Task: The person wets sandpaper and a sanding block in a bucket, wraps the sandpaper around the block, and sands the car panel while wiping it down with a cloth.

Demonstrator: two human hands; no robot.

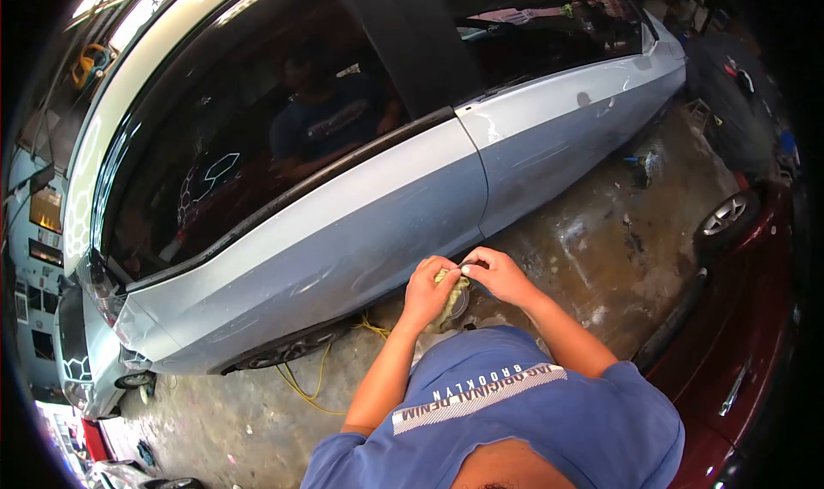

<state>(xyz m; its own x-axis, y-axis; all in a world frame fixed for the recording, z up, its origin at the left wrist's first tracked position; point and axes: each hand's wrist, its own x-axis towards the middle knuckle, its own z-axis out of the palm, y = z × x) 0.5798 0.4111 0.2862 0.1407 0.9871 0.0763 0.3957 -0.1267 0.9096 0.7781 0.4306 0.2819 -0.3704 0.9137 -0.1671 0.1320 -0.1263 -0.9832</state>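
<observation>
In front of my chest, my left hand [428,291] and my right hand [499,277] meet with their fingertips close together. Both are closed in a pinch. A small dark piece [470,264] shows at the fingertips of my right hand. Pale yellow-green crumpled material [447,307] shows beside and under my left hand, partly hidden by it. Close by it, between my forearms, a grey round object [460,303] is partly visible; its kind is unclear. What my left fingers pinch is too small to make out.
A silver-grey car [369,206] with dull, scuffed side panels stands right in front of me. Behind on the right is a dark red car [730,352]. A yellow cord [311,396] lies on the stained concrete floor [249,429]. A wheel [728,216] stands at the right.
</observation>
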